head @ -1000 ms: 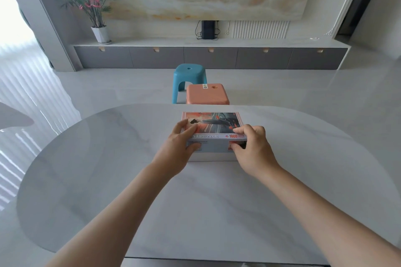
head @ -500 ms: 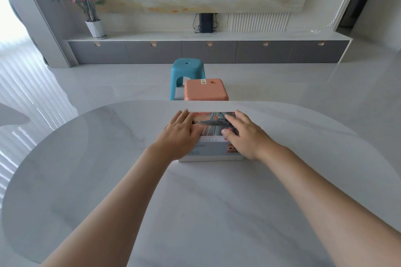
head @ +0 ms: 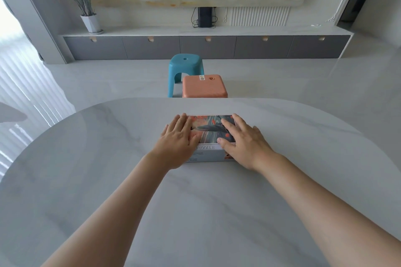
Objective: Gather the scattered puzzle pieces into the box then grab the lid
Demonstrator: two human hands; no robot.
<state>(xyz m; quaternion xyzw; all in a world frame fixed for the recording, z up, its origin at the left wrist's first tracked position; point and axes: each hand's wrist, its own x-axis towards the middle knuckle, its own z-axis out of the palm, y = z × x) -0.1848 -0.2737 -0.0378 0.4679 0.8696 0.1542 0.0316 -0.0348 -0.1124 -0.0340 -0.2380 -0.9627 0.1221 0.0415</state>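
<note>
The puzzle box (head: 208,154) stands on the marble table with its printed lid (head: 209,129) seated on top. My left hand (head: 176,138) lies flat on the lid's left part, fingers straight and spread. My right hand (head: 242,138) lies flat on the lid's right part, thumb near the front edge. Both palms press down on the lid. No loose puzzle pieces show on the table. The lid's side corners are hidden under my hands.
The rounded grey marble table (head: 130,191) fills the lower view; its far edge runs just beyond the box. Behind it stand an orange stool (head: 205,90) and a blue stool (head: 185,67). A low cabinet (head: 206,46) and a potted plant (head: 86,2) line the far wall.
Both hands moved from gripping the lid's front side edge up onto its top and flattened out. The lid sank fully onto the box.
</note>
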